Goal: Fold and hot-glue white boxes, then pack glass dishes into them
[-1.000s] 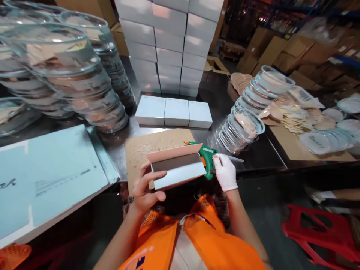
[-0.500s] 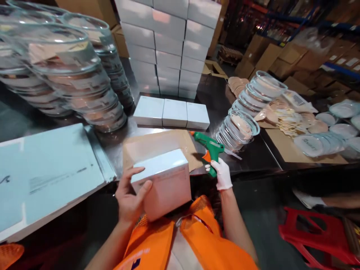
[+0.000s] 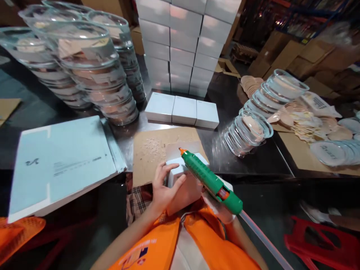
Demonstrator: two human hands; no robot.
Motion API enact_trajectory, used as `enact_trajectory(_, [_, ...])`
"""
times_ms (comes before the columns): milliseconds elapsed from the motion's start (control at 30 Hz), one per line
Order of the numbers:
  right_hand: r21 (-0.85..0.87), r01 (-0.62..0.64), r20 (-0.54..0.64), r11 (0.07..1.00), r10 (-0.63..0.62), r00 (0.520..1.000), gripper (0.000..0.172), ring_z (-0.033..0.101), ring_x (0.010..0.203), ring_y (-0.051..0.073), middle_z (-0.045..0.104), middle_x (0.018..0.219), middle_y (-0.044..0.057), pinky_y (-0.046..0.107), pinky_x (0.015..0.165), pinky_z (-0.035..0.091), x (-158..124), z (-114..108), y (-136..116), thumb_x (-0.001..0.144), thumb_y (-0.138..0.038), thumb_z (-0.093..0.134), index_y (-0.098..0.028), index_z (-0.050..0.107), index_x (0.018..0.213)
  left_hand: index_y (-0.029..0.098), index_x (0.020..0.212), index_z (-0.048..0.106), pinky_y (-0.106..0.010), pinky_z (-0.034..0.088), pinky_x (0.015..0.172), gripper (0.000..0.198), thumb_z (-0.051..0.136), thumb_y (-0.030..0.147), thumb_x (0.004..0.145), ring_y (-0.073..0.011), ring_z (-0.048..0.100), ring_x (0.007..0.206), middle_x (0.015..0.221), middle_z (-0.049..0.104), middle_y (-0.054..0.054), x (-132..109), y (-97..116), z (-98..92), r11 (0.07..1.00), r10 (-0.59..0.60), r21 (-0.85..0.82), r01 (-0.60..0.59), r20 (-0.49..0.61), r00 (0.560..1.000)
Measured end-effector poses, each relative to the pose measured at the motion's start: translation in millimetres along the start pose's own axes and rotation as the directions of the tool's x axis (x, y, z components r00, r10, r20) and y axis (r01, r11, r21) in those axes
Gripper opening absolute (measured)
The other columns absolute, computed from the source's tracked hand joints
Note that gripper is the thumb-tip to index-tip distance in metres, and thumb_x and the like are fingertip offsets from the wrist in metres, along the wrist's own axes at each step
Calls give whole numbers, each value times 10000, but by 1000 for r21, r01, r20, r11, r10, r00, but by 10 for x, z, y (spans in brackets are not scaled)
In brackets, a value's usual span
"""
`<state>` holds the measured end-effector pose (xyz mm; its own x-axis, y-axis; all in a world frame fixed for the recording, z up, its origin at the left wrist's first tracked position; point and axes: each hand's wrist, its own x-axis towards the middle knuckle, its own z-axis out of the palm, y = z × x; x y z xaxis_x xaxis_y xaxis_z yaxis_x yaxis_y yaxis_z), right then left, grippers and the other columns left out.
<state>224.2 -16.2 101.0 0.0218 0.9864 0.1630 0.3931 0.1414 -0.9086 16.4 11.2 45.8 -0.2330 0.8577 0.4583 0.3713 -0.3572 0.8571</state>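
Note:
My left hand point(image 3: 165, 189) grips a small white box point(image 3: 180, 170) held upright against my chest, fingers wrapped over its top and side. My gloved right hand point(image 3: 218, 210) holds a green glue gun point(image 3: 209, 179), mostly hidden under it. The gun's orange nozzle points at the top edge of the box. A brown cardboard sheet point(image 3: 153, 148) with glue crumbs lies on the dark table just beyond the box.
Three white boxes point(image 3: 182, 110) lie in a row behind the cardboard, before a tall stack of white boxes point(image 3: 185, 45). Stacks of glass dishes point(image 3: 95, 75) stand at left, more dishes point(image 3: 253, 123) lean at right. Flat white cartons point(image 3: 64, 161) sit at left. A red stool point(image 3: 329, 243) is lower right.
The box has come closer to my body and turned upright. My right hand has swung the glue gun from the table's right side over to the box top.

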Motion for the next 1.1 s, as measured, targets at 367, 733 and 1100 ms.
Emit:
enact_trajectory(367, [-304, 237, 62, 923, -229, 971, 173, 617, 554, 190, 643, 647, 15, 309, 565, 527, 137, 151, -213, 844, -375, 683, -252, 631, 734, 271, 1106, 734, -428, 553, 1030, 245, 797, 365, 889, -275, 648, 1211, 1123, 730, -58, -35, 25, -37, 995, 99, 33, -99, -15, 995])
enact_trajectory(733, [75, -255, -166, 964, 265, 950, 305, 620, 572, 232, 649, 623, 36, 386, 567, 547, 331, -37, 319, 679, -521, 804, -252, 667, 717, 258, 1060, 761, -403, 541, 991, 251, 815, 403, 862, -279, 666, 1184, 1119, 713, -57, 3, -25, -311, 999, -2, 41, 7, -108, 994])
enact_trajectory(1100, [11, -485, 36, 874, 485, 874, 569, 726, 621, 267, 704, 612, 122, 361, 582, 595, 1079, 32, 573, 929, -685, 537, -178, 684, 716, 218, 1009, 739, -267, 514, 846, 350, 839, 491, 813, -219, 654, 1075, 1141, 666, -64, 145, 63, -424, 954, -208, -234, 188, -62, 976])
